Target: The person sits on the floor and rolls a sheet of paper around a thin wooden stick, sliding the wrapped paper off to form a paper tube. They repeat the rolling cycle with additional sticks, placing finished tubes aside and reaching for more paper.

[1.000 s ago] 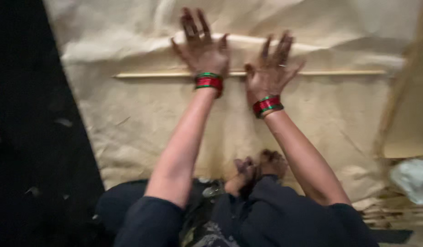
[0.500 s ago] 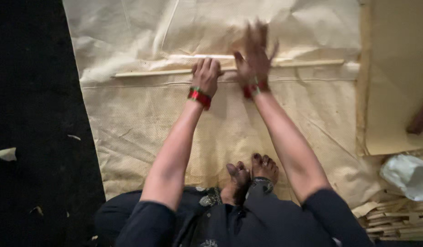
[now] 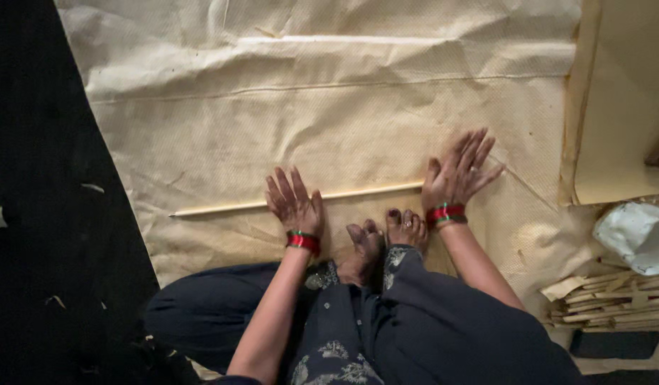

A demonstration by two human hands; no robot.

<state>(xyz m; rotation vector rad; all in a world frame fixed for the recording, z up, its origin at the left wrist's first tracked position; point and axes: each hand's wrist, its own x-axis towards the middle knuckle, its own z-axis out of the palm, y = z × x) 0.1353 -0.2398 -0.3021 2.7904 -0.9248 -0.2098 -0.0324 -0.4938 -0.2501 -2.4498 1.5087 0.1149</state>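
Rolling motion evident: stick now lies close to feet, well nearer than a second ago, when it sat far out on paper sheet. Left hand and right hand flat, fingers spread, palms pressing on stick, well apart, gripping nothing. Stick thin, pale, straight, pointed left tip, lying across crumpled tan sheet on floor. Red-green bangles on wrists.

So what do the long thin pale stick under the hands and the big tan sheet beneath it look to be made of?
The long thin pale stick looks like bare wood or bamboo: straight, matte, cream, pointed at one end. The big tan sheet looks like coarse paper or woven sacking: creased, dull, with a fine grid texture. Both the left hand and the right hand press flat on the stick.
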